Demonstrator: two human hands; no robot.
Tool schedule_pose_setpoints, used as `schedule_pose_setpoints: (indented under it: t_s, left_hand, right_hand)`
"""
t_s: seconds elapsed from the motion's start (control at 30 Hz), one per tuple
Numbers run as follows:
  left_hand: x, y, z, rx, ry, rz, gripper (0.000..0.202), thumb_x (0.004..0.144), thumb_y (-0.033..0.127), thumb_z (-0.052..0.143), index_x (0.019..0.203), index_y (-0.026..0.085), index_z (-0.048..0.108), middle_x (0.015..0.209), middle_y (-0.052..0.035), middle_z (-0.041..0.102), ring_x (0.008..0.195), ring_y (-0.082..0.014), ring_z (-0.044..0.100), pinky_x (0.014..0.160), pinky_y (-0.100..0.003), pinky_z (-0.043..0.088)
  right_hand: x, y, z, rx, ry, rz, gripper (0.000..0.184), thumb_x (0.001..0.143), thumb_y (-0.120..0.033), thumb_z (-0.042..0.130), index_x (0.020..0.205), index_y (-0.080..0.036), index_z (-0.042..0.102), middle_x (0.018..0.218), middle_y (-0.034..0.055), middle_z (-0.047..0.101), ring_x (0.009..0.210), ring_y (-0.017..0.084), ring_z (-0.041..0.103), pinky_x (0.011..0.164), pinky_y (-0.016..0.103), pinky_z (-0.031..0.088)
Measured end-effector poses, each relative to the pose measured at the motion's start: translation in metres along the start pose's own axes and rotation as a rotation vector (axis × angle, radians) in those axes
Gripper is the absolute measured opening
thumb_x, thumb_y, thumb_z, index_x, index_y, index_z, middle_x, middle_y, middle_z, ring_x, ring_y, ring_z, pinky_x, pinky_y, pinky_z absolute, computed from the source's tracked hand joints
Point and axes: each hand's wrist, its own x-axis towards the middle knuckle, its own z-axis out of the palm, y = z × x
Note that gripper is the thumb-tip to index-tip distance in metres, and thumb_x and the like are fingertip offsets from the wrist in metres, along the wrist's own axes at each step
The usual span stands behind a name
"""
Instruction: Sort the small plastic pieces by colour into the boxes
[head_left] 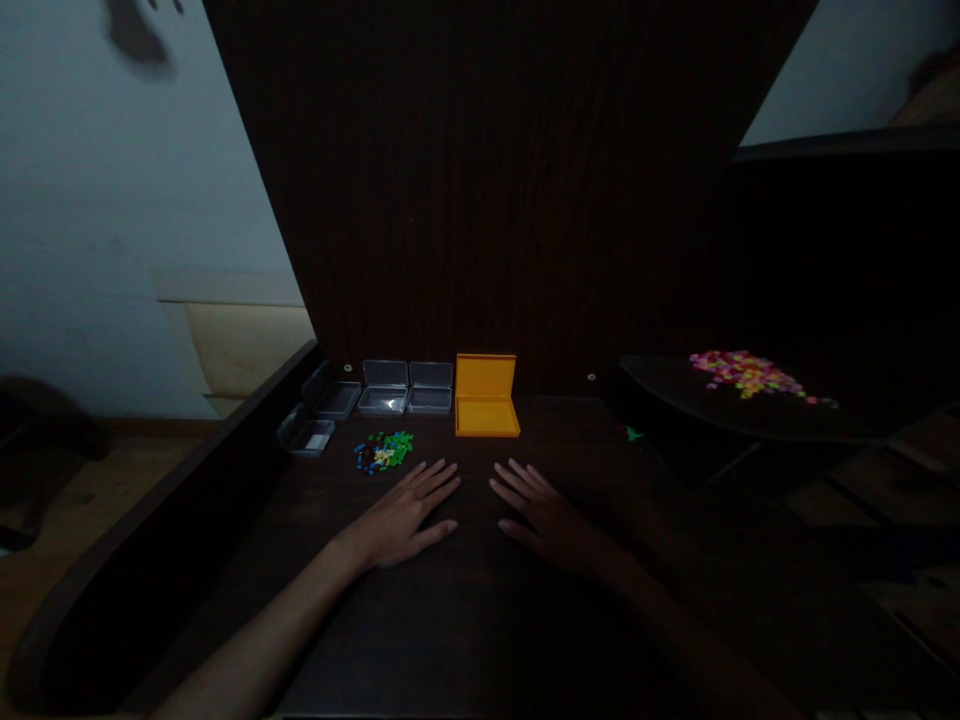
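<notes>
Flat on the dark wooden table (442,630) lies my left hand (409,515), palm down, fingers spread, holding nothing. Just beyond its fingertips is a pile of small pieces (386,452) in green, blue, brown and pale yellow; they are too small to name. My right hand (536,510) also rests palm down with its fingers apart and nothing in it. Past both hands, an orange box (487,418) stands with its lid raised against the back panel. Left of it are several clear plastic cases (384,402) with their lids up, one holding a small white piece (316,441).
A dark panel (480,200) rises behind the table, and a raised side edge (187,500) runs along the left. On a curved shelf (660,385) at right lies a heap of pink, red and yellow small pieces (746,373). A green piece (632,433) sits near the shelf.
</notes>
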Motion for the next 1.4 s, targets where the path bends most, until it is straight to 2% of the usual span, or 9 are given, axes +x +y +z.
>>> schedule_pose_setpoints:
  t_s: [0.2,0.87,1.13,1.4]
  left_hand:
    - [0.0003,0.0011,-0.0014,-0.012,-0.031,-0.014,0.063,0.097,0.053,0.036,0.151,0.024,0.025,0.158,-0.0076,0.024,0.147,-0.0253,0.018,0.120,-0.048,0.019]
    - [0.0007,0.0022,-0.0026,-0.023,-0.017,-0.019,0.062,0.096,0.053,0.038,0.150,0.024,0.028,0.157,-0.0078,0.026,0.147,-0.0259,0.020,0.120,-0.049,0.021]
    - [0.0010,0.0031,-0.0037,-0.024,-0.034,-0.027,0.062,0.096,0.054,0.036,0.150,0.023,0.028,0.157,-0.0081,0.026,0.147,-0.0257,0.019,0.120,-0.049,0.020]
    - [0.0003,0.0025,-0.0028,-0.048,0.007,-0.002,0.061,0.096,0.052,0.040,0.150,0.026,0.026,0.157,-0.0069,0.026,0.147,-0.0253,0.021,0.120,-0.048,0.020]
  right_hand:
    - [0.0008,-0.0024,-0.0028,0.006,-0.014,0.008,0.062,0.097,-0.052,0.036,0.151,-0.024,0.027,0.159,0.0075,0.019,0.148,0.027,0.009,0.119,0.055,0.015]
    - [0.0017,-0.0042,-0.0058,-0.016,-0.053,0.033,0.064,0.097,-0.055,0.033,0.151,-0.021,0.028,0.159,0.0073,0.018,0.148,0.026,0.009,0.119,0.053,0.013]
    - [0.0003,-0.0039,-0.0049,-0.006,-0.024,0.020,0.059,0.099,-0.050,0.033,0.151,-0.023,0.028,0.159,0.0063,0.020,0.148,0.026,0.009,0.119,0.054,0.014]
    - [0.0002,-0.0047,-0.0060,-0.001,-0.018,0.015,0.058,0.099,-0.049,0.034,0.151,-0.024,0.027,0.159,0.0060,0.021,0.148,0.026,0.010,0.119,0.054,0.015]
